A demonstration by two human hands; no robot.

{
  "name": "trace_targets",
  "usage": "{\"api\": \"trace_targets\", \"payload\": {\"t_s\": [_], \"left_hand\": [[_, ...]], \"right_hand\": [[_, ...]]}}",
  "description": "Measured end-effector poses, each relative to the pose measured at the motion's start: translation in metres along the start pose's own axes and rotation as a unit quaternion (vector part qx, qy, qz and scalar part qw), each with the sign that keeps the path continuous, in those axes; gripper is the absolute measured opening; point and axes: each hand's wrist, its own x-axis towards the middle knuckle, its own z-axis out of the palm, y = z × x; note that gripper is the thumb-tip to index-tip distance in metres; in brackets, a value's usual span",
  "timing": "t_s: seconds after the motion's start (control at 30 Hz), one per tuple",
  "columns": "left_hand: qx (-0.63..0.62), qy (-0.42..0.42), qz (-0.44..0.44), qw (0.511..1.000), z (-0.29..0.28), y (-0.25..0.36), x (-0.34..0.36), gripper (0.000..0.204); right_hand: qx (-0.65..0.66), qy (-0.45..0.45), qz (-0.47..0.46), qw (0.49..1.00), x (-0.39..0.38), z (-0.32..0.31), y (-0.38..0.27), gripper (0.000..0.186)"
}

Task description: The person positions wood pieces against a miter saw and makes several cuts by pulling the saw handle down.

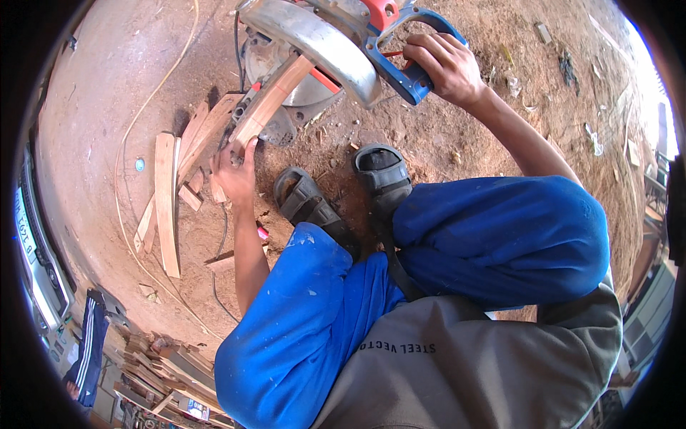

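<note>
A chop saw with a silver blade guard [343, 61] stands on the sawdust-covered ground in front of me, with red parts and a blue handle [411, 91]. My right hand [446, 68] is wrapped round that handle at the upper right. A short strip of pale wood [275, 96] lies slanted across the saw's base, its far end under the guard. My left hand [236, 166] holds the near end of this strip with thumb and fingers. The blade itself is mostly hidden by the guard and wood. My sandalled feet [379, 175] are close below the saw.
Loose wooden strips [167, 204] and offcuts lie left of the saw, beside a pale cable [131, 129] and a dark cord. At the far left are a vehicle [43, 272] and part of another person in dark striped clothing [89, 343]. Stacked boards [161, 372] sit at the lower left.
</note>
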Motion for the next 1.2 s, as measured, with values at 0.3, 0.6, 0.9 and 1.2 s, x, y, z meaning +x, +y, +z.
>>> {"api": "trace_targets", "payload": {"t_s": [0.3, 0.6, 0.9, 1.2], "left_hand": [[-0.003, -0.022, -0.018, 1.0, -0.002, 0.001, -0.001, 0.044], [0.0, -0.026, -0.016, 1.0, 0.001, -0.004, -0.003, 0.044], [0.007, 0.0, -0.009, 1.0, -0.001, 0.004, 0.0, 0.035], [0.006, -0.023, -0.025, 0.999, -0.002, 0.007, 0.001, 0.035]], "right_hand": [[0.0, 0.005, -0.001, 1.0, -0.002, 0.001, 0.001, 0.036], [0.0, 0.003, -0.001, 1.0, -0.004, 0.003, 0.0, 0.037], [-0.004, 0.009, -0.006, 1.0, -0.005, 0.005, 0.002, 0.039], [-0.009, 0.01, -0.005, 1.0, -0.007, 0.005, 0.002, 0.039]]}}
